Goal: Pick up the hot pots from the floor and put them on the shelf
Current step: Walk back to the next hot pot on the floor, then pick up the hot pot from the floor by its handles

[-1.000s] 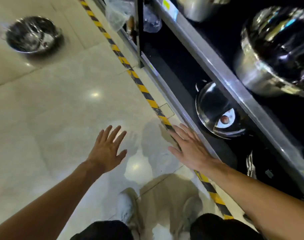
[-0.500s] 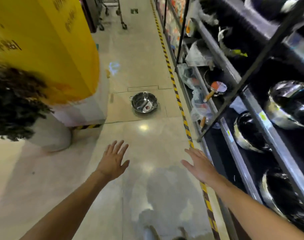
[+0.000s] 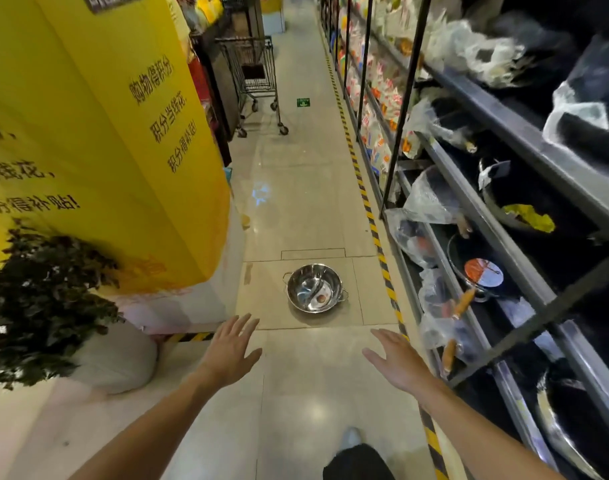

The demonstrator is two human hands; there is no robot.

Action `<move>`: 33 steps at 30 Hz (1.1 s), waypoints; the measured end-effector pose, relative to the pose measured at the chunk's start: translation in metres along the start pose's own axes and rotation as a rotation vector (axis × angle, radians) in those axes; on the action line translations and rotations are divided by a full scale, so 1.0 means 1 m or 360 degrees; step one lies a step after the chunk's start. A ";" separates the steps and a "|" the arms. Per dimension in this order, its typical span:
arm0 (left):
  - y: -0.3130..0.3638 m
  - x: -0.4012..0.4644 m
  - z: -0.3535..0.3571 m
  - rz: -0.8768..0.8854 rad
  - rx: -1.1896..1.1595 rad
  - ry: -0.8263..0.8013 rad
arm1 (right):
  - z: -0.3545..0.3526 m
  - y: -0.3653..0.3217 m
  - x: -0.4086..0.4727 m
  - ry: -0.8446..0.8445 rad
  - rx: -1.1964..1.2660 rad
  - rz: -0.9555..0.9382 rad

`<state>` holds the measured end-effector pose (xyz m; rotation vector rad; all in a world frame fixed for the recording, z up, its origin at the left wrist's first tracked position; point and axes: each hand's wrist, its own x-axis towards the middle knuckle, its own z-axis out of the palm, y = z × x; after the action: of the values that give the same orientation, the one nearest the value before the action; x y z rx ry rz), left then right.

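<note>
- Our left hand [image 3: 232, 351] is stretched out ahead of us, fingers spread and palm down, grasping nothing.
- Our right hand [image 3: 398, 362] is out in the same way, fingers loose and extended, also empty.
- The two hands are well apart, both hanging over bare floor [image 3: 296, 410] tile and touching nothing.
- The hot pot [image 3: 315, 288] sits on the floor ahead of both hands, roughly between them and a little nearer the line of the left hand's fingertips than the right's; it is clear of both.
- It is a shiny steel pot, upright, with a curved divider inside and a small ring handle at each side; a small round reddish sticker shows on its inner base.
- A yellow-and-black striped tape [image 3: 375, 233] runs along the floor just beyond the right hand, passing beside the pot on that side.
- Past the tape, on the right hand's side, stands the dark shelf [image 3: 503, 244] unit, loaded with pans, some in clear plastic bags; one dark pan [image 3: 476, 271] with a round orange-and-white label lies on a lower tier.
- On the left hand's side rises a yellow pillar [image 3: 105, 150] with printed characters, and dark foliage in a white planter [image 3: 119, 358] sits at its foot.
- Far ahead of the hands, beyond the pot, a shopping cart [image 3: 256, 81] stands in the aisle.
</note>
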<state>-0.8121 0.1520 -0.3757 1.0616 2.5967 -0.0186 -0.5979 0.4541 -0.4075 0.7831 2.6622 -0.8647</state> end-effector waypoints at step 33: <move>-0.201 0.729 0.217 -0.0126 -0.0259 -0.0783 | 0.152 0.118 0.697 -0.0334 0.0447 0.0764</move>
<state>-1.3691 0.4723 -0.8290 0.7782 2.1518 -0.0757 -1.1024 0.7343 -0.8435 1.2505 2.0630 -1.1181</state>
